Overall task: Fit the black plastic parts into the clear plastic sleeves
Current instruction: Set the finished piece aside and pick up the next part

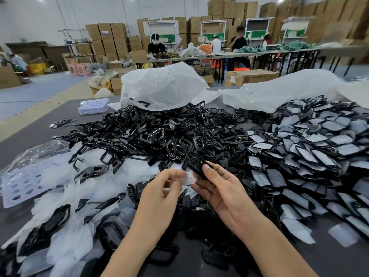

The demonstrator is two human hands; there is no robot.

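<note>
Head-camera view over a dark grey desk (pixel 30 124) heaped with small parts. Above the middle of the desk, toward its near edge, two bare hands meet.

The right hand (pixel 217 188) holds one black plastic part (pixel 194 166). Its grip is closed around the part, thumb on the glossy face and fingers behind, and the part tilts up toward the far edge. The left hand (pixel 159 188) pinches a clear plastic sleeve (pixel 188 179) between thumb and fingertips. The sleeve hangs between the two hands, touching the near end of the part. Whether the part has entered the sleeve's mouth cannot be told.

The part looks light, stiff and shiny, so probably slippery. Holding it by its long edges would leave the leading end free to slide in. The sleeve looks thin, limp and prone to clinging, and is best pinched by one layer close to its mouth so the mouth stays spread.

A pile of loose black parts (pixel 149 132) fills the desk's middle. Sleeved parts (pixel 319 148) spread toward the right edge. Empty sleeves (pixel 65 176) lie toward the near left corner.
</note>
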